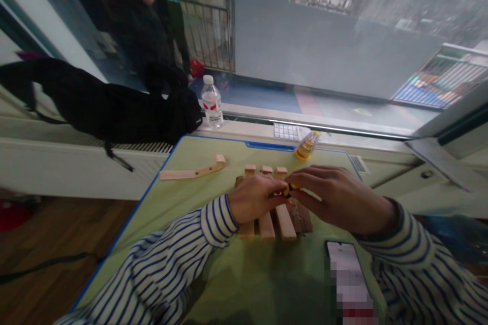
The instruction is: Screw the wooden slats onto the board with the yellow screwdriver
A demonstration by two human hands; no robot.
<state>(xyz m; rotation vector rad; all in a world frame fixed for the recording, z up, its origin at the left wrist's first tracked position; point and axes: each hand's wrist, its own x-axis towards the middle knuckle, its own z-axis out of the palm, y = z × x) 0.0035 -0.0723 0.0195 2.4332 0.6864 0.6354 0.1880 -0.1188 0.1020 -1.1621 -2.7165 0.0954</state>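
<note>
Above the wooden pieces, my right hand [335, 195] pinches a small yellow-and-black tool [290, 189], perhaps a screwdriver handle. My left hand [257, 197] is closed beside its left end, thumb against fingers; what lies in that pinch is hidden. Under both hands, three pale wooden strips [285, 221] lie side by side on the table. A darker brown slatted wooden piece [301, 216] shows beside and partly beneath them. The strips' middle is covered by my hands. Further left lies a separate pale wooden piece [190, 172] with holes and an upturned end.
The pale green table [229, 274] has a blue edge. A yellow-capped glue bottle [307, 146] stands at its back, and a phone [348, 274] lies front right. On the sill are a water bottle [212, 104], a black bag [114, 111] and a white gridded sheet [287, 131]. Window glass rises behind.
</note>
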